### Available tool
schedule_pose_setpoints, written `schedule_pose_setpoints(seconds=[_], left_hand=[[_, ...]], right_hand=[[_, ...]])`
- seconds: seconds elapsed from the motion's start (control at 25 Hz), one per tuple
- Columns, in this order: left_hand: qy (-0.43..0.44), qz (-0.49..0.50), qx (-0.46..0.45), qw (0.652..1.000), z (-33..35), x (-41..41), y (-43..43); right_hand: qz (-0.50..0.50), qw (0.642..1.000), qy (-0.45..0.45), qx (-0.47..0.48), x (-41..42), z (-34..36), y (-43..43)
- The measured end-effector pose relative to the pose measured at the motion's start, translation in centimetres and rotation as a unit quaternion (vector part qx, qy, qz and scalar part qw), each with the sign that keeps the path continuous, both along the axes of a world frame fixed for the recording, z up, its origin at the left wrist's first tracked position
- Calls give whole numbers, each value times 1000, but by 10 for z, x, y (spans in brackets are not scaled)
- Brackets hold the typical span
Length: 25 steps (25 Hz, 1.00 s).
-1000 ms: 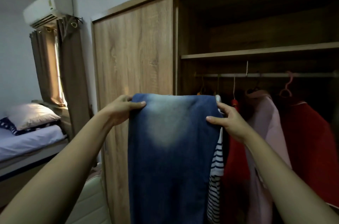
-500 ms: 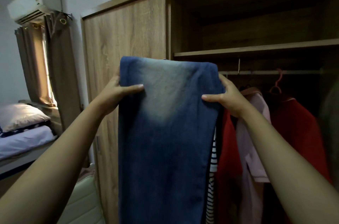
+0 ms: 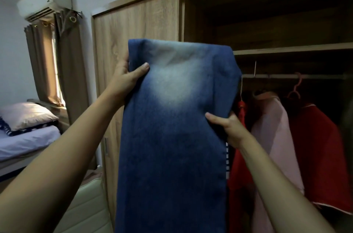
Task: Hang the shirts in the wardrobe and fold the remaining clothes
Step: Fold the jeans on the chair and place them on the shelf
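I hold the folded blue denim jeans with a faded pale patch up in front of me, their long axis running straight up and down, the folded end at the top and the rest hanging out of view below. My left hand is raised high on the left edge near the top, arm stretched forward, thumb lying across the front of the cloth and the other fingers closed behind it. My right hand sits lower on the right edge, thumb pressed on the front, fingers wrapped around the back, clamping the denim. The fabric is dark blue at the sides and washed almost white in the upper middle.

Just behind it stands the wooden wardrobe, its right half open. On the metal rail hang a red garment, a pale pink shirt and another red shirt.
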<state>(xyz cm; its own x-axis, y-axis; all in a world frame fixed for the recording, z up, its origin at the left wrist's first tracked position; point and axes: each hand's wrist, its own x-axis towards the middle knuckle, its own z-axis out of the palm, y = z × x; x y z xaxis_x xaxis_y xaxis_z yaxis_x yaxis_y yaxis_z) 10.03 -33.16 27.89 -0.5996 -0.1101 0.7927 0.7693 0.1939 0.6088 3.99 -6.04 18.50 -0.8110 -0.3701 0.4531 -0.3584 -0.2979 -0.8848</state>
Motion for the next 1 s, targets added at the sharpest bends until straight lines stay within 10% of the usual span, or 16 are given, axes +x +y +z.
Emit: schedule_pose_setpoints(seconds=[0.16,0.44,0.84,1.0], left_hand=[[-134,57,-8,989,13,-10,-20],[-337,-256,194,885,-57,9,-36],[-266,-24,109,957,-67,-3,-24],[-346,87,-19,934,-56,-4,-21]], right_hand=[[-5,1000,4,-31,12,11,-19],[-18,982,-156,-105,2,37,-33],[138,976,-138,91,-15,-6,-1],[83,984,-135,78,-14,3,-15]])
